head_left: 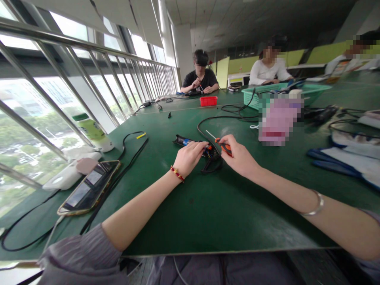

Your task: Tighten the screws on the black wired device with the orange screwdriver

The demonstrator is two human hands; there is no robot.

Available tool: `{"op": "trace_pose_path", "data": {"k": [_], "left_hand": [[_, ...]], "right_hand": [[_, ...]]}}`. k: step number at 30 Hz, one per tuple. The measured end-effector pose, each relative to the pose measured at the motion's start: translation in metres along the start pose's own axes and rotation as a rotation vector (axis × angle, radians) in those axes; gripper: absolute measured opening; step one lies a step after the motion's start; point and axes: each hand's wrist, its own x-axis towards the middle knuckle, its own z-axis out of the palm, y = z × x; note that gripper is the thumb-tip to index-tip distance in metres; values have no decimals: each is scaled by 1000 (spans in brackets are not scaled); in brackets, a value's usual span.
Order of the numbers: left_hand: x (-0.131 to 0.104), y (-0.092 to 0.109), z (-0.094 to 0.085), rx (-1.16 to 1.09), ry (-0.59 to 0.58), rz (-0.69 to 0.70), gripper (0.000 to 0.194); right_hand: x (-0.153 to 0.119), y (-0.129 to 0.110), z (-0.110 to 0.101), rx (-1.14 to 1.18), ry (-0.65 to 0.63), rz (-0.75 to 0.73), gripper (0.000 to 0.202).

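Observation:
In the head view an opened black corded device lies on the green table, a blue part and orange-red bits showing in its housing. My left hand is closed over the middle of it, fingers together, hiding part of it. A screwdriver with an orange and black handle is gripped in my right hand. Its thin shaft points up and left, beyond the device and apart from it. Below the hands, a black loop-shaped part sits at the device's near end.
To the left are a phone, a green-capped bottle and a black strap. A red tray and a green basket stand farther back. Gloves lie right. A black cable crosses behind. Several people sit across the table.

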Motion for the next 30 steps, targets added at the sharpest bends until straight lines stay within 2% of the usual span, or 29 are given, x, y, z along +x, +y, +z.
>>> {"op": "trace_pose_path", "data": {"k": [4, 8, 17, 24, 30], "left_hand": [[0, 0, 2, -20, -5, -3, 26], [0, -2, 3, -8, -2, 33, 26], [1, 0, 1, -5, 4, 68, 28], [1, 2, 0, 27, -37, 22, 31], [3, 2, -1, 56, -67, 92, 30]], "right_hand": [[-1, -1, 0, 51, 27, -92, 22], [-1, -3, -3, 52, 69, -140, 25], [-1, -4, -7, 44, 93, -131, 26], [-1, -4, -7, 40, 78, -124, 25], [-1, -6, -7, 51, 93, -127, 25]]}}
